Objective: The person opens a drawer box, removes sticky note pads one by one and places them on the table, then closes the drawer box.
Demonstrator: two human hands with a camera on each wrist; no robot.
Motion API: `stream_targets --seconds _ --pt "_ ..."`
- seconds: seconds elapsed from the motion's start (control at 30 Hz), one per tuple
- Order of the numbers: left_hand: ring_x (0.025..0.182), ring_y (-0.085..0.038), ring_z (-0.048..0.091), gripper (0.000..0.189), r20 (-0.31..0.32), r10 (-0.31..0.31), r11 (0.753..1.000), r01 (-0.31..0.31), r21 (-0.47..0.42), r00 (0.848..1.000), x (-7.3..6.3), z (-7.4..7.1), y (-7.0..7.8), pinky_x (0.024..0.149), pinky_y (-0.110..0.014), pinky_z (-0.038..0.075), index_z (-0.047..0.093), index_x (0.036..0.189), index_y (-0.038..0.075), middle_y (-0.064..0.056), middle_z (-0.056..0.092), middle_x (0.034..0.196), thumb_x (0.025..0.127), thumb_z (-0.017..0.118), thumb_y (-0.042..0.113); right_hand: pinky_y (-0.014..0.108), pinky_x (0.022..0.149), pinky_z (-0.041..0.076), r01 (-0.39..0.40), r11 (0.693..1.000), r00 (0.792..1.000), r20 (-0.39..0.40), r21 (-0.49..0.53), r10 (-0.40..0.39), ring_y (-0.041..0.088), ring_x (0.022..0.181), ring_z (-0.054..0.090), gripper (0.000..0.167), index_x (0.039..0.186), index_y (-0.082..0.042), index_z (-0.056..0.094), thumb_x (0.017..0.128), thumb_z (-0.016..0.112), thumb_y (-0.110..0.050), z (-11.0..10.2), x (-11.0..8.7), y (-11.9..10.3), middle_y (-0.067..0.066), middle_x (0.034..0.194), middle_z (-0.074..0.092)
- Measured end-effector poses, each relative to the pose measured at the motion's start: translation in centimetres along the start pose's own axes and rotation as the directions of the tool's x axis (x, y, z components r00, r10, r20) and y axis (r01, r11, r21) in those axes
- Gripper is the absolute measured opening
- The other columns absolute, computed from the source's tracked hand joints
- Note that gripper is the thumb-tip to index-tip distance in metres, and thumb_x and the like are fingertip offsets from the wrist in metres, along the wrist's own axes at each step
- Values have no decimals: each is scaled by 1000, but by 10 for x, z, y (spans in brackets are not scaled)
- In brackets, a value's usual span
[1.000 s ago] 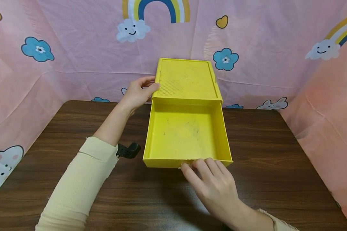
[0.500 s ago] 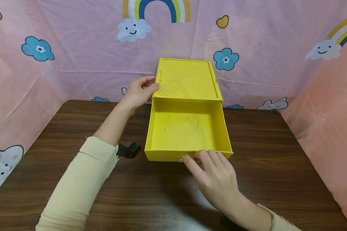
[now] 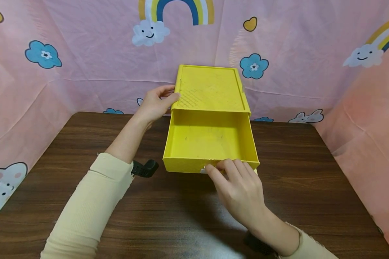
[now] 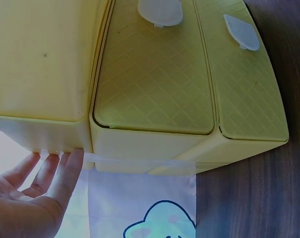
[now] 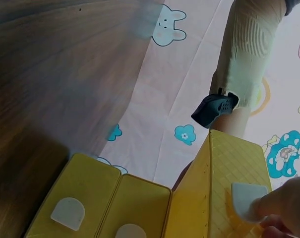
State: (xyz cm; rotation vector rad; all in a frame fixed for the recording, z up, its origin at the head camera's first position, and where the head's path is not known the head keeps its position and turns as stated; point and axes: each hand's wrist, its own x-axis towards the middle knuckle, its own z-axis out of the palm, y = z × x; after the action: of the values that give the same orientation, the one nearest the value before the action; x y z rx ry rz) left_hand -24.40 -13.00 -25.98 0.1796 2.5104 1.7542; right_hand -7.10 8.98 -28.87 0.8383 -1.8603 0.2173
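The top drawer [image 3: 181, 165] sits further in than 1 second ago, nearer closed yet jutting well out of the yellow cabinet [image 3: 210, 88] on the table [image 3: 142, 216]; your right hand [image 3: 241, 190], fingers curled, pinches its white handle [image 5: 244, 196]; your left hand [image 3: 156, 103], fingers fairly straight, touches the cabinet's side.

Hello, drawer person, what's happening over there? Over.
Left hand against the yellow cabinet's side. Right hand gripping the white handle. Top drawer partly out. No obstruction in view. Over.
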Motion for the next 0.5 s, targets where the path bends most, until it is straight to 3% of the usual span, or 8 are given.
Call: stream_targets --seconds 0.5 --pt "109 -20 54 52 -4 -7 1000 7 9 1000 1 0 0 82 -34 54 41 140 20 -7 45 133 92 54 36 25 46 32 -78 997 997 23 28 77 20 57 45 15 86 -10 66 90 53 -6 20 -9 12 5 75 56"
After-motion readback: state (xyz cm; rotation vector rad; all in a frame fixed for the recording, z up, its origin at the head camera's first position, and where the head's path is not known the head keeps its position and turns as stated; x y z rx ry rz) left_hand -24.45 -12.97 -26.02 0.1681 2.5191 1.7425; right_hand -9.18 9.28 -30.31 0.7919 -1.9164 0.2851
